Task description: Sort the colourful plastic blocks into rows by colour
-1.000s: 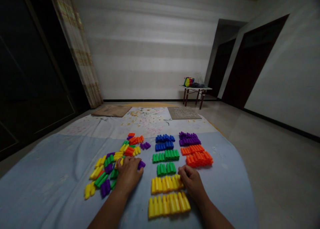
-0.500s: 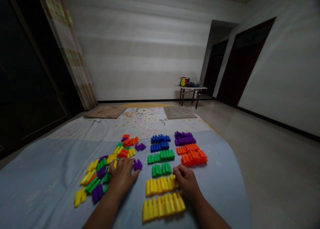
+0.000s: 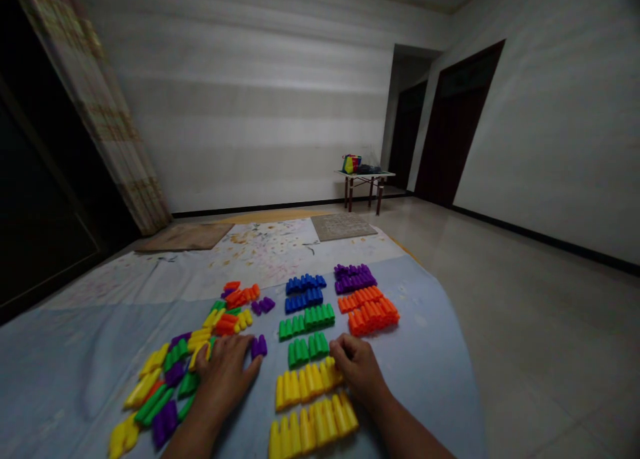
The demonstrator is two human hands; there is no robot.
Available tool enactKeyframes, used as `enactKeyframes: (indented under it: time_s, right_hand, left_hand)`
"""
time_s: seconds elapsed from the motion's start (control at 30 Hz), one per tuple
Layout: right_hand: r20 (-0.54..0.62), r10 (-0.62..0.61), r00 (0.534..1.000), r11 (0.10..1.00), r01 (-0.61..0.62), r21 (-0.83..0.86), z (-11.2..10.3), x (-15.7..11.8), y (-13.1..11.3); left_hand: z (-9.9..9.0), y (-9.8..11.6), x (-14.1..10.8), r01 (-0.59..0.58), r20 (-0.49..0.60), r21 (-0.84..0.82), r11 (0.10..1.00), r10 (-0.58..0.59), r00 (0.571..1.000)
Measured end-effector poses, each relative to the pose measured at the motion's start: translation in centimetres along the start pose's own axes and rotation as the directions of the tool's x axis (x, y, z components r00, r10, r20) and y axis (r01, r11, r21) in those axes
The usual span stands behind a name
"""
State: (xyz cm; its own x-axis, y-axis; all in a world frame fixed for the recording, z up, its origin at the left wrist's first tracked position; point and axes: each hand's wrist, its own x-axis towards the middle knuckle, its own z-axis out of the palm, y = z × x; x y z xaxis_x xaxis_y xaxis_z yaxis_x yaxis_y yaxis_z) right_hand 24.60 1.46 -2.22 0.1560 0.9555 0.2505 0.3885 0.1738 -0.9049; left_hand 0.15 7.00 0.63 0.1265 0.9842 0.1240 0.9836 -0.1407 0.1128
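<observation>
My left hand [image 3: 227, 367] lies on the right side of a mixed pile of yellow, green, purple and orange plastic pieces [image 3: 175, 355], fingers spread, the thumb near a purple piece [image 3: 259, 346]. My right hand [image 3: 357, 364] is closed at the right end of the upper yellow row [image 3: 305, 384]; what its curled fingers hold, if anything, is hidden. A second yellow row [image 3: 313, 425] lies nearer me. Beyond are green rows [image 3: 306, 321], blue rows [image 3: 304, 300], orange rows [image 3: 373, 316] and purple rows [image 3: 355, 279].
The pieces lie on a cloth-covered table [image 3: 420, 352]. At its far side are a brown board [image 3: 185, 237] and a grey-brown mat [image 3: 343, 226]. A small table [image 3: 367, 175] with a colourful bag [image 3: 351, 164] stands by the far wall.
The view has turned a little to the right, so everything appears shifted left. Both hands keep nearly the same places beside the pile and the yellow row.
</observation>
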Motion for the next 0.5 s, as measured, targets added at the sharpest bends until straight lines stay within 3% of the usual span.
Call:
enactKeyframes:
  time_s: [0.27, 0.5]
  right_hand:
    - [-0.01, 0.005, 1.0, 0.999, -0.005, 0.032, 0.0, 0.1, -0.2]
    - [-0.038, -0.008, 0.999, 0.999, 0.01, 0.042, 0.1, 0.4, -0.5]
  left_hand:
    - [-0.3, -0.2, 0.7, 0.023, -0.019, -0.038, 0.999, -0.024, 1.0]
    - [-1.2, 0.6, 1.1, 0.065, -0.056, -0.189, 0.98, -0.077, 0.995]
